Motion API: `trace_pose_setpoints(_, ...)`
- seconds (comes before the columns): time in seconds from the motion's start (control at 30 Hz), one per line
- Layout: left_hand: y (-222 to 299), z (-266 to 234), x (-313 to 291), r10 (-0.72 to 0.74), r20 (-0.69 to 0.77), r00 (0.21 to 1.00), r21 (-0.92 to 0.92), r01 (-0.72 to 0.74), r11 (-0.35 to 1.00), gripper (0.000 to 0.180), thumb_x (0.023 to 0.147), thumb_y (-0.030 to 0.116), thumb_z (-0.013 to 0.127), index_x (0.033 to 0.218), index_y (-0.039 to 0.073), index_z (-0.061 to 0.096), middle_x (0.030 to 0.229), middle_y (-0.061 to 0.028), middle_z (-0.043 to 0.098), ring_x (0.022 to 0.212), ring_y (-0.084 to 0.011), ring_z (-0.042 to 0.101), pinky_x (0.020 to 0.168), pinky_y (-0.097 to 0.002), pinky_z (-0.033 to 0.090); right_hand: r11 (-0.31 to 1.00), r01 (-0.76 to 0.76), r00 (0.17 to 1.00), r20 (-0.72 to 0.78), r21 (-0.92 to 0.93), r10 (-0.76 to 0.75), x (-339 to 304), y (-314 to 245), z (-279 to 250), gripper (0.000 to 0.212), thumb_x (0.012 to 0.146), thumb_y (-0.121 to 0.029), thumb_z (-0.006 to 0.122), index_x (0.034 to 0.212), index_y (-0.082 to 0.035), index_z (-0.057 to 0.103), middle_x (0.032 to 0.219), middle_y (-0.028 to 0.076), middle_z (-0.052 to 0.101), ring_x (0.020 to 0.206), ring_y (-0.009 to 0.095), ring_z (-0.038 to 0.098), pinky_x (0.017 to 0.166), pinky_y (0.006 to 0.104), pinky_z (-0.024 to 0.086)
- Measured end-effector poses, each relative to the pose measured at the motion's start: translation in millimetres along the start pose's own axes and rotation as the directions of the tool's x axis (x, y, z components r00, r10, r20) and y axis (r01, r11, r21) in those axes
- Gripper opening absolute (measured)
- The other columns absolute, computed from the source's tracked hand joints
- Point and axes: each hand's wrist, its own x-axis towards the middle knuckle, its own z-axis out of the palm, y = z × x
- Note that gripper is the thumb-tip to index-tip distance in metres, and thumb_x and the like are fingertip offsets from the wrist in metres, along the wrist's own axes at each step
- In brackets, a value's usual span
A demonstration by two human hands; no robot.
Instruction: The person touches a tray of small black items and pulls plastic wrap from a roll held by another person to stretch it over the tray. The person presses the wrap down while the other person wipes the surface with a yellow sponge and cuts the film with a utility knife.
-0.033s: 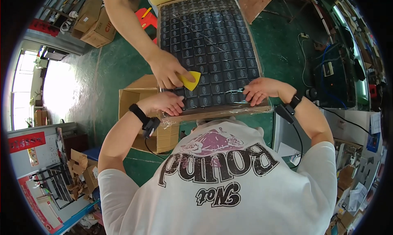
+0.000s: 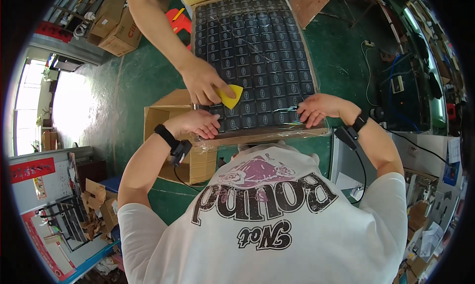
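Resting half-curled at the near edge of the film-wrapped panel of black blocks [image 2: 262, 54], which lies at twelve o'clock in the head view, the left hand [image 2: 198, 123] sits at its seven o'clock, the right hand [image 2: 319, 109] near five; whether either grips film, I cannot tell. At the left hand's two o'clock, a co-worker's hand [image 2: 201, 80] grasps a yellow scraper [image 2: 235, 98].

Panel [image 2: 267, 132]: rows of black rectangular blocks [image 2: 262, 80] under clear, creased film [image 2: 288, 117]; lies flat, near corners at left fingers [image 2: 211, 129] and right fingers [image 2: 310, 114]. Yellow scraper [image 2: 234, 98] in co-worker's fingers [image 2: 210, 96], just beyond left ones.
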Motion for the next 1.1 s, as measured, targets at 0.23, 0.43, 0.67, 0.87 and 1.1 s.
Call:
trace_pose_setpoints(0.23, -33, -33, -29, -0.02, -0.211, 0.977, -0.215, -0.026, 0.976, 0.048, 0.099, 0.042, 0.051, 0.114, -0.002, 0.059, 0.097, -0.0112, 0.068, 0.082, -0.0186, 0.068, 0.074, -0.0281, 0.056, 0.998, -0.028, 0.986, -0.161, 0.062, 0.038, -33, 32, -44, 0.043, 0.096, -0.04, 0.057, 0.111, 0.0, 0.06, 0.101, 0.016, 0.068, 0.087, 0.023, 0.071, 0.071, 0.033, 0.057)
trace_pose_setpoints(0.43, -11, -17, -38, 0.662, -0.576, 0.479, 0.529, -0.4, 0.749, 0.041, 0.093, 0.025, 0.062, 0.126, 0.001, 0.054, 0.114, -0.0152, 0.062, 0.106, -0.0293, 0.061, 0.091, -0.0387, 0.05, 0.632, 0.242, 0.463, -0.485, -0.736, -0.742, -35, 21, -23, 0.044, 0.09, -0.026, 0.067, 0.126, -0.004, 0.055, 0.121, 0.017, 0.061, 0.114, 0.03, 0.061, 0.093, 0.0387, 0.051)
trace_pose_setpoints(0.67, 56, 46, 16, 0.886, -0.01, 0.464, 0.989, -0.124, 0.077, 0.075, 0.086, 0.038, 0.066, 0.145, 0.006, 0.035, 0.152, -0.019, 0.029, 0.141, -0.0388, 0.027, 0.112, -0.0516, 0.029, -0.166, 0.241, 0.512, 0.271, -0.956, -0.815, 36, -34, 44, 0.068, 0.08, -0.037, 0.071, 0.138, -0.009, 0.048, 0.149, 0.016, 0.037, 0.141, 0.037, 0.029, 0.114, 0.0527, 0.025)
trace_pose_setpoints(0.87, 42, 43, 32, 0.62, 0.043, 0.783, 0.994, -0.098, 0.055, 0.082, 0.088, 0.05, 0.06, 0.152, 0.013, 0.025, 0.159, -0.0159, 0.015, 0.147, -0.0371, 0.014, 0.113, -0.0584, 0.023, -0.183, 0.311, 0.639, 0.348, -0.933, -0.686, 52, -19, 37, 0.069, 0.079, -0.041, 0.072, 0.137, -0.012, 0.05, 0.15, 0.014, 0.036, 0.142, 0.036, 0.028, 0.113, 0.0531, 0.026)
trace_pose_setpoints(1.1, 18, 4, -1, 0.557, 0.029, 0.83, 0.994, -0.084, 0.073, 0.08, 0.087, 0.048, 0.062, 0.153, 0.02, 0.025, 0.16, -0.0135, 0.014, 0.147, -0.0356, 0.014, 0.113, -0.0552, 0.026, -0.091, 0.271, 0.656, 0.253, -0.958, -0.711, 19, -5, 4, 0.062, 0.079, -0.036, 0.072, 0.134, -0.012, 0.054, 0.148, 0.013, 0.041, 0.14, 0.036, 0.032, 0.112, 0.048, 0.031)
